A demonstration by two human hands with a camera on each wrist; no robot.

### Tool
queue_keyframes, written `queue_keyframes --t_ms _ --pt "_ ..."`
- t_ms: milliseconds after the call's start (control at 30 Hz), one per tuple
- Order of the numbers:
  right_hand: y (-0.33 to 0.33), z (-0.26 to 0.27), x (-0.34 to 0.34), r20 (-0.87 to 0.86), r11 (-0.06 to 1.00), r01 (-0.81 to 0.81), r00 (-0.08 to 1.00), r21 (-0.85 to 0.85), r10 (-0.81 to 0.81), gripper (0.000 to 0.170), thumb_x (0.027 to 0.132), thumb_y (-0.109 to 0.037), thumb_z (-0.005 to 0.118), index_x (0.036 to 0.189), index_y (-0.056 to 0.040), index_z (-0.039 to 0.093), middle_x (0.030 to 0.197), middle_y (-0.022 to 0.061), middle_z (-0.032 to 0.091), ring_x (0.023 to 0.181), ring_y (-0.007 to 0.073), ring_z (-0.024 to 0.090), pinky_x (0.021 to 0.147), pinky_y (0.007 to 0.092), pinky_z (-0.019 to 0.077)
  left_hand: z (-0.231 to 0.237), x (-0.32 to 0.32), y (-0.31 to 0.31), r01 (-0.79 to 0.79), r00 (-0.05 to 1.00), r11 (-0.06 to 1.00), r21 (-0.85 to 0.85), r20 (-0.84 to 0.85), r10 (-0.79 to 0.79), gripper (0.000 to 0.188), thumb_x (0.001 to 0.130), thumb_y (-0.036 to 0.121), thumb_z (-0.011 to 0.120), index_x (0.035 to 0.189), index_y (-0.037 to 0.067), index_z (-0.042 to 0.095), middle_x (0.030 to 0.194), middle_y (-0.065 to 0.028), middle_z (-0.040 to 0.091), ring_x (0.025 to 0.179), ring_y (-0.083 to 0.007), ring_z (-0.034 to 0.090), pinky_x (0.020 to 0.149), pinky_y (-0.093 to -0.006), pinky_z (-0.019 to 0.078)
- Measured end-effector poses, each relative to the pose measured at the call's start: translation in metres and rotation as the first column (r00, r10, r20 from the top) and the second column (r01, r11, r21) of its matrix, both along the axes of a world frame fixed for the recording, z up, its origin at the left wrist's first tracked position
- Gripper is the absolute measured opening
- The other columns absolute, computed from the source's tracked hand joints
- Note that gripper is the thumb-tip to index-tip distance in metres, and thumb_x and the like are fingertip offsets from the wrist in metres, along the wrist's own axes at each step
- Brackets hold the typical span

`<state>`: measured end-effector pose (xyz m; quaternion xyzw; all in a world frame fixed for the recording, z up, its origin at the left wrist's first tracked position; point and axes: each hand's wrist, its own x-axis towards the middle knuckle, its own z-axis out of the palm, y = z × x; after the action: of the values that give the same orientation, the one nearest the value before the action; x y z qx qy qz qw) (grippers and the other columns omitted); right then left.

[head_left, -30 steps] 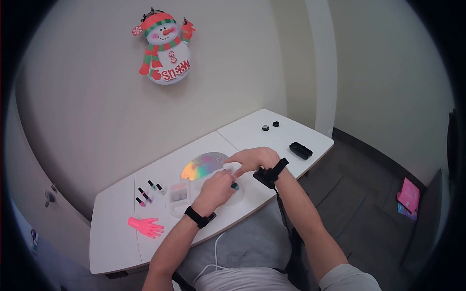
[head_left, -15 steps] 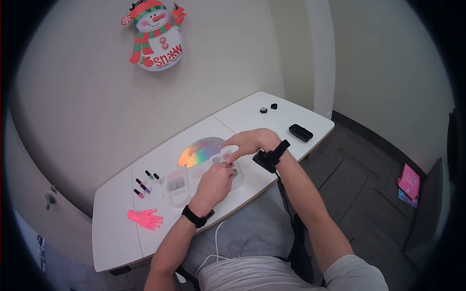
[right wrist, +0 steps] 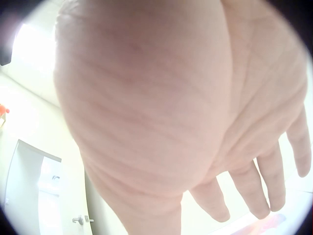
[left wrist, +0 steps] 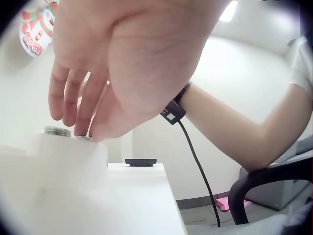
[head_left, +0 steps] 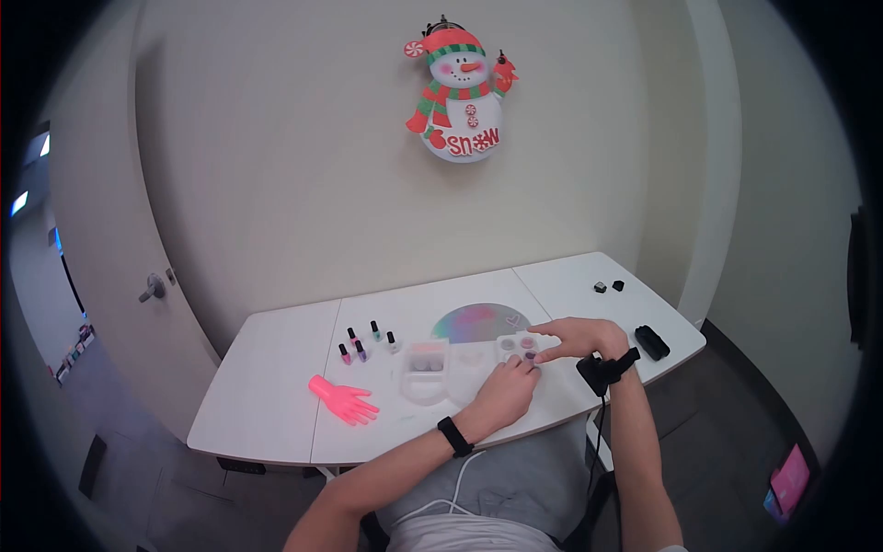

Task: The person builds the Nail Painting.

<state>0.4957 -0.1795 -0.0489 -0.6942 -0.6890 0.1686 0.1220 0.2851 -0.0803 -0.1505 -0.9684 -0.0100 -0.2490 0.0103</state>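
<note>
A clear-white tray (head_left: 474, 357) lies on the table, with small round pots in its right part, among them a grey pot (head_left: 508, 344) and a pink pot (head_left: 528, 342). My left hand (head_left: 505, 396) is low over this part; in the left wrist view the thumb and finger of that hand (left wrist: 122, 68) pinch a small round pot (left wrist: 84, 138) by its silvery rim. Beside it is another pot (left wrist: 57, 131). My right hand (head_left: 581, 339) reaches in from the right, its thumb close to the left fingertips and its fingers extended, as the right wrist view shows of the hand (right wrist: 161, 98).
Behind the tray lies a shiny rainbow-coloured sheet (head_left: 480, 322). Several polish bottles (head_left: 361, 350) and a pink model hand (head_left: 344, 401) are to the left. A black case (head_left: 652, 343) and two small dark items (head_left: 600, 287) lie at the right.
The head view has swung, so the table sits further right and lower in it. Both hands stay over the tray's pots, and the grey and pink pots now show more clearly between them.
</note>
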Motion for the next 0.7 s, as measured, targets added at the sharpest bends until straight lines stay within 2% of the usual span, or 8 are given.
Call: queue_keyframes --t_ms 67,133,167,300,367,467,600,700 --pt "-0.001 0.004 -0.002 -0.071 0.999 -0.022 0.997 -0.043 0.019 0.097 0.097 -0.069 0.073 0.165 -0.004 0.049 0.165 0.0233 0.054 0.153 0.0378 0.051 0.126 0.0433 0.0416 -0.002 0.001 -0.001 -0.042 0.999 0.999 0.009 -0.008 0.042 0.045 0.085 0.002 0.071 0.129 -0.002 0.069 0.127 -0.0159 0.069 0.115 -0.0338 0.063 0.098 -0.0457 0.0541" --pt "0.004 -0.009 0.007 0.03 1.0 0.008 1.0 0.008 -0.008 0.097 0.097 -0.067 0.075 0.165 -0.0036 0.049 0.164 0.0239 0.055 0.153 0.0383 0.052 0.126 0.0431 0.0422 -0.004 0.005 0.003 -0.046 0.998 0.997 0.06 0.036 0.044 0.05 0.084 0.004 0.075 0.133 -0.002 0.066 0.128 -0.016 0.068 0.118 -0.0338 0.062 0.099 -0.0465 0.0539" --pt "0.008 -0.013 0.011 0.003 0.999 -0.035 0.999 0.02 0.035 0.095 0.097 -0.066 0.075 0.165 -0.0041 0.049 0.164 0.0241 0.055 0.152 0.0384 0.053 0.125 0.0428 0.0426 -0.01 0.001 0.001 -0.06 0.997 0.993 0.098 0.048 0.056 0.056 0.084 0.006 0.078 0.137 -0.002 0.063 0.129 -0.0162 0.066 0.122 -0.0338 0.062 0.099 -0.0472 0.0537" --pt "0.012 -0.024 0.022 -0.032 0.999 -0.048 0.998 0.005 0.048 0.092 0.099 -0.064 0.074 0.165 -0.0047 0.049 0.163 0.0241 0.056 0.152 0.0383 0.053 0.125 0.0426 0.0423 -0.004 0.001 0.001 -0.056 0.996 0.998 0.011 -0.072 0.057 0.064 0.082 0.009 0.083 0.141 -0.001 0.06 0.13 -0.0165 0.066 0.128 -0.0342 0.06 0.102 -0.0478 0.0533" --pt "0.013 -0.025 0.022 -0.017 0.999 -0.052 0.998 0.009 0.052 0.09 0.101 -0.066 0.07 0.165 -0.0064 0.049 0.163 0.0228 0.056 0.152 0.0379 0.053 0.126 0.0423 0.0416 -0.001 0.0 -0.002 -0.083 0.987 0.991 -0.105 -0.149 0.067 0.065 0.081 0.008 0.083 0.141 -0.001 0.06 0.135 -0.0172 0.064 0.133 -0.0346 0.057 0.107 -0.0481 0.0514" --pt "0.01 -0.016 0.012 -0.079 0.999 0.001 0.997 -0.033 -0.004 0.093 0.101 -0.074 0.062 0.166 -0.0093 0.049 0.165 0.0204 0.055 0.154 0.0379 0.051 0.125 0.0431 0.0419 -0.004 -0.003 -0.008 -0.086 0.994 0.995 -0.044 -0.075 0.083 0.069 0.081 0.008 0.084 0.144 0.0 0.059 0.141 -0.0179 0.061 0.136 -0.0359 0.055 0.111 -0.049 0.0487" --pt "0.012 -0.02 0.011 -0.052 0.999 0.02 0.998 -0.045 -0.022 0.096 0.102 -0.079 0.056 0.167 -0.0084 0.048 0.166 0.0204 0.054 0.155 0.0375 0.049 0.127 0.0417 0.0389 -0.001 -0.004 -0.01 -0.094 0.989 0.996 -0.008 -0.119 0.093 0.072 0.08 0.009 0.085 0.147 0.002 0.058 0.146 -0.0179 0.059 0.14 -0.0374 0.053 0.114 -0.0506 0.0466" --pt "0.017 -0.025 0.01 -0.027 0.994 0.03 0.999 -0.106 -0.033 0.092 0.104 -0.081 0.049 0.169 -0.0157 0.047 0.167 0.021 0.053 0.155 0.0382 0.05 0.128 0.042 0.0374 0.003 -0.007 -0.012 -0.073 0.993 0.997 -0.032 -0.094 0.07 0.073 0.081 0.012 0.086 0.148 0.002 0.058 0.149 -0.0178 0.057 0.144 -0.0394 0.05 0.115 -0.0522 0.0454"
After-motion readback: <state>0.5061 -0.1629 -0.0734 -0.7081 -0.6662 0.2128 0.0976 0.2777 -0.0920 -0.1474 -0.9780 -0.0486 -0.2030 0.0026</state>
